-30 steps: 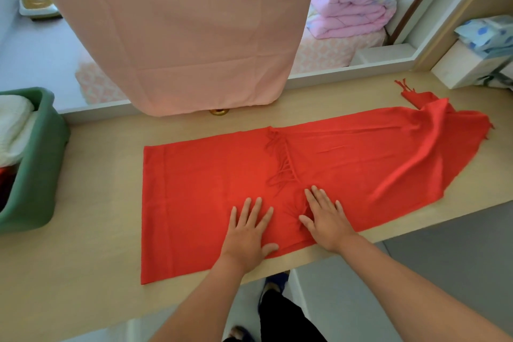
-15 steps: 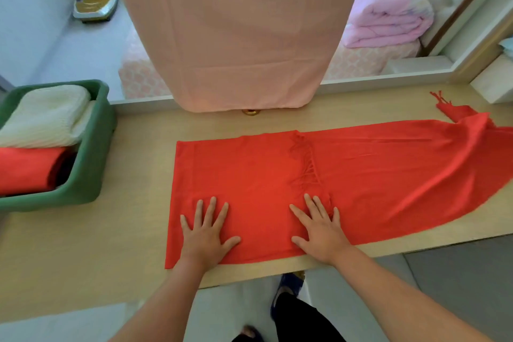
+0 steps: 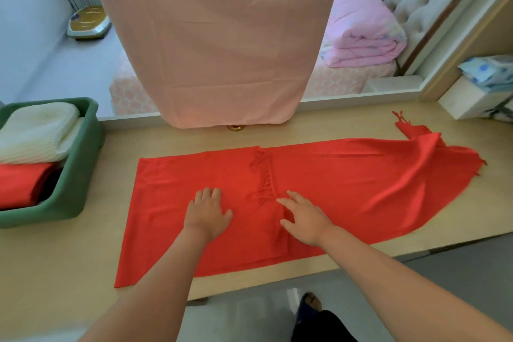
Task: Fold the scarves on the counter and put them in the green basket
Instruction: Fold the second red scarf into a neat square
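Left hand (image 3: 206, 212) has slid back toward our right hand (image 3: 302, 216), both flat and spread, smoothing the half-folded red scarf (image 3: 347, 189) on the worktop (image 3: 55, 258), basket (image 3: 75, 189) waiting left.

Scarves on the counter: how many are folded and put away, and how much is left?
Done: a folded cream knitted scarf and a folded red scarf lie in the green plastic basket. In hand: the long red fringed scarf lies on the wooden counter, one end folded over, with the left hand and right hand flat on it. Left: further folds, then the basket.
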`<state>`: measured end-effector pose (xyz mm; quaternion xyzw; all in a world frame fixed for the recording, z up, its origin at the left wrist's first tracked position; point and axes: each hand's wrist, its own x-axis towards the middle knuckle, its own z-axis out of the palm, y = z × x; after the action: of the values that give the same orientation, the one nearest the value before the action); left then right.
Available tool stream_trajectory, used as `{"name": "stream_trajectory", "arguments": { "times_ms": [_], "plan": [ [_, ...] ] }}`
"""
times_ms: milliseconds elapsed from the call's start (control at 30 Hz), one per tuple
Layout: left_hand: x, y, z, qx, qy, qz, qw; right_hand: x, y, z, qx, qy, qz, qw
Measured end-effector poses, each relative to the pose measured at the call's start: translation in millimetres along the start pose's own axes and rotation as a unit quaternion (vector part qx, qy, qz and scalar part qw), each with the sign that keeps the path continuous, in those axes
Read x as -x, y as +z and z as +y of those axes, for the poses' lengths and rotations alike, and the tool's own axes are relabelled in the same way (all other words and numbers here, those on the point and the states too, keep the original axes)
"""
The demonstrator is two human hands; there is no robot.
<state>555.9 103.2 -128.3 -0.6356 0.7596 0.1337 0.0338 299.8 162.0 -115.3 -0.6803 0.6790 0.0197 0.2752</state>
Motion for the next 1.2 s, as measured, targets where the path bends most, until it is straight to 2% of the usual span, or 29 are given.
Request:
{"name": "stream_trajectory", "arguments": {
  "times_ms": [167,267,400,600,700,767,833,900,967,1067,1200],
  "plan": [
    [-31,-15,123,0.099,0.125,0.004,0.987,7,-49,109,-0.038,0.087,0.064,0.993],
    [-51,-7,202,0.107,0.187,0.0,0.977,19,-74,184,-0.044,0.14,0.096,0.985],
    [-77,14,310,0.104,0.229,-0.055,0.966,33,-100,279,-0.021,0.185,0.094,0.978],
    [-117,58,450,0.067,0.248,-0.124,0.959,36,-129,392,0.021,0.158,0.071,0.985],
    [-137,78,485,0.001,0.242,-0.172,0.955,29,-134,435,0.029,0.135,0.039,0.99],
    [-149,86,496,-0.044,0.2,-0.181,0.962,26,-137,461,0.036,0.143,0.007,0.989],
    [-160,87,503,-0.07,0.142,-0.167,0.973,28,-138,486,0.064,0.161,0.001,0.985],
    [-168,84,514,-0.094,0.108,-0.129,0.981,32,-140,506,0.101,0.172,0.039,0.979],
    [-176,78,530,-0.109,0.111,-0.063,0.986,33,-145,521,0.101,0.168,0.098,0.976],
    [-193,72,565,-0.081,0.171,0.005,0.982,27,-159,541,0.072,0.156,0.197,0.965],
    [-214,72,619,0.006,0.285,0.017,0.958,8,-182,569,-0.05,0.185,0.283,0.94]
  ]
}}
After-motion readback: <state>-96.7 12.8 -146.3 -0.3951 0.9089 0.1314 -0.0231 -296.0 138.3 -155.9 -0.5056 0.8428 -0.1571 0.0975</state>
